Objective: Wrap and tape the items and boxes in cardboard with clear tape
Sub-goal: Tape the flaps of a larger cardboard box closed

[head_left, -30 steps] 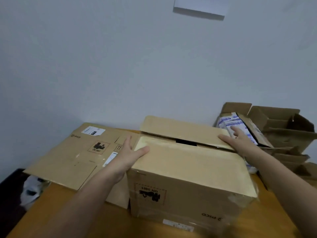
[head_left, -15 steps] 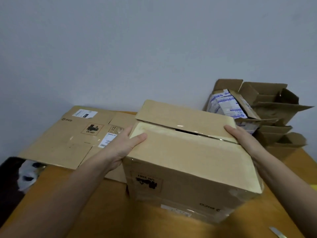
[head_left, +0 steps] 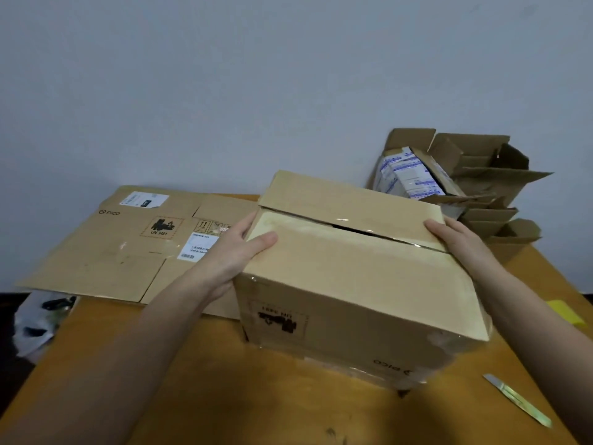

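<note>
A cardboard (head_left: 128,252) lies flat on the left of the table (head_left: 224,396). The left hand (head_left: 231,252) grips the box (head_left: 353,284) at its left top edge, thumb on top. The box sits mid-table. The right hand (head_left: 455,242) presses its right edge, fingers straight. A blade (head_left: 516,399) lies far right.

A plain grey-blue wall (head_left: 288,75) fills the upper half (soft, even light). Below it stands an orange-brown wooden table (head_left: 208,396), with dark floor (head_left: 8,390) at its left.
</note>
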